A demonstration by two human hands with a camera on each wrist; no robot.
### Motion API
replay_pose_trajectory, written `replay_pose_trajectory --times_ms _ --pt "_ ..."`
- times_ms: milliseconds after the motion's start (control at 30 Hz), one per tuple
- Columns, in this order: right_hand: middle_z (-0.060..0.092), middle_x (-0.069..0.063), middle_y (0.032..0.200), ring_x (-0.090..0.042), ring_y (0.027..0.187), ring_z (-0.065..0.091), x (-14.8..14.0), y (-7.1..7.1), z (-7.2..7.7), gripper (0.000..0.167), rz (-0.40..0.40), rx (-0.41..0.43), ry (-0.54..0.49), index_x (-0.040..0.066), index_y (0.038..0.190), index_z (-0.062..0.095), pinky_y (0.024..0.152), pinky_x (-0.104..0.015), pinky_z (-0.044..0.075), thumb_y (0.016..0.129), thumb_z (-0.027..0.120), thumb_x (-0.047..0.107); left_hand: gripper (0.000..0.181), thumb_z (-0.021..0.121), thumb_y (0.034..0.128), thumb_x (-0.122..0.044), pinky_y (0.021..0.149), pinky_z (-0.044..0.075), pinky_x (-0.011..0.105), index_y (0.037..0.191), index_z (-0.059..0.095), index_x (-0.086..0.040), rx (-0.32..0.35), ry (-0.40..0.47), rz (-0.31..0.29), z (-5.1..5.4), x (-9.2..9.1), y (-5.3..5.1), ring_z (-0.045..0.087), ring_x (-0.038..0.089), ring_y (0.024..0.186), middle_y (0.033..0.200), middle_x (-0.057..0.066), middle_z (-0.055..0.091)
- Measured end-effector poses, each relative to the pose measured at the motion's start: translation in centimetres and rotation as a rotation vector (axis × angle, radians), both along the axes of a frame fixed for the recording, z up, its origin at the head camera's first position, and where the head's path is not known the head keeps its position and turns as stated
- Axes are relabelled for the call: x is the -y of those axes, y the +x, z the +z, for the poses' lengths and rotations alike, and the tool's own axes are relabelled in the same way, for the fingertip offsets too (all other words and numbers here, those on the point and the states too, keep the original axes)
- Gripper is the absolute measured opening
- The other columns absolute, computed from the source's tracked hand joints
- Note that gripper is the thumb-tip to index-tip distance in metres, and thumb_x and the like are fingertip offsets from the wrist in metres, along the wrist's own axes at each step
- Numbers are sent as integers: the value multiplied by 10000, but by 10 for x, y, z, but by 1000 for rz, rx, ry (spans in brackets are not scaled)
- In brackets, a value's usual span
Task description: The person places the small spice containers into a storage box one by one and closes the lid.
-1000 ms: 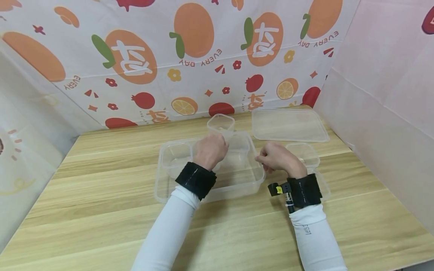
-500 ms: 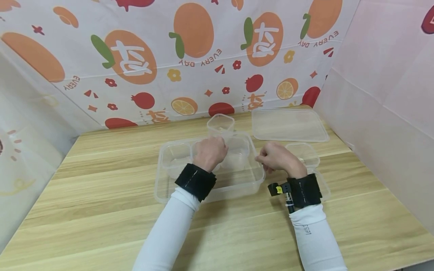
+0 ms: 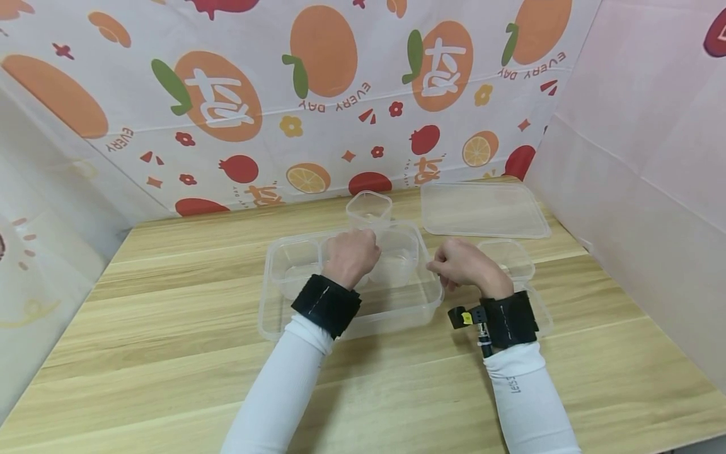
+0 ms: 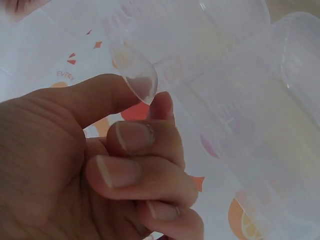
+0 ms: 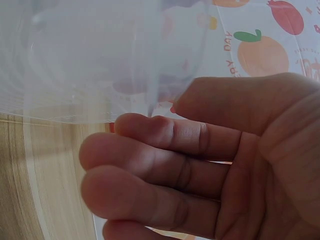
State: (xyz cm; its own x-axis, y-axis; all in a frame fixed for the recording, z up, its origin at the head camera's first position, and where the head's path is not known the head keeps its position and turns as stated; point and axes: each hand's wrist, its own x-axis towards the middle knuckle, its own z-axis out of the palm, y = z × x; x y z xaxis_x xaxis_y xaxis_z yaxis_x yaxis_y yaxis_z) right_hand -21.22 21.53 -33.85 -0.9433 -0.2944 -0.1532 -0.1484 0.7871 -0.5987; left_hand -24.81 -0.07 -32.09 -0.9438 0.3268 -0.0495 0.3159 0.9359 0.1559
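A large clear plastic food container point(image 3: 391, 320) stands mid-table. Inside it at the right is a small clear container point(image 3: 399, 255); my left hand point(image 3: 353, 255) pinches its rim. In the left wrist view the thumb and index finger meet on a rounded clear edge point(image 4: 142, 82), the other fingers curled. At the large container's right wall my right hand point(image 3: 462, 265) pinches the rim between thumb and index finger. The right wrist view shows the clear wall point(image 5: 100, 75) rising from those fingertips. Another small clear container point(image 3: 295, 260) sits inside at the left.
A further small clear container point(image 3: 368, 207) stands just behind the large one. A big flat lid point(image 3: 484, 211) lies at the back right. Smaller clear lids point(image 3: 510, 253) lie beside my right wrist, partly hidden. A printed cloth point(image 3: 323, 126) hangs along the back edge.
The small container in my left hand has sunk slightly lower inside the large one. Both hands have stayed almost still, with the right hand keeping its hold on the rim.
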Motion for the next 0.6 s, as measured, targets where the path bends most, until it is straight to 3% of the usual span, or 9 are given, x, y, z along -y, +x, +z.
replay_pose_trajectory --times_ms 233,333,467,600 --pt "589 -45 592 -168 506 579 0 0 -1 363 -2 -7 -1 44 664 644 512 -267 387 1016 595 120 240 569 1016 -120 466 290 280 812 675 -52 -1 14 -30 0 2 0 411 170 514 593 9 403" --pt "590 -46 595 -172 510 582 0 0 -2 354 -4 -2 -6 34 678 653 511 -266 390 1016 598 124 206 580 1008 -118 491 308 275 844 683 -47 21 45 -116 0 2 -1 425 160 540 621 4 428" --pt "589 -45 594 -177 512 582 0 -1 -2 339 -8 4 -10 17 698 662 508 -266 385 1014 599 123 185 650 1001 -182 553 361 264 938 741 -34 109 101 -264 1 0 -3 474 148 605 675 -2 502" --pt "584 -44 589 -177 509 577 0 0 -2 335 -8 6 -17 14 699 663 508 -267 382 1011 599 117 201 730 960 -240 571 397 264 940 769 -45 168 98 -310 1 0 -3 512 152 630 694 3 563"
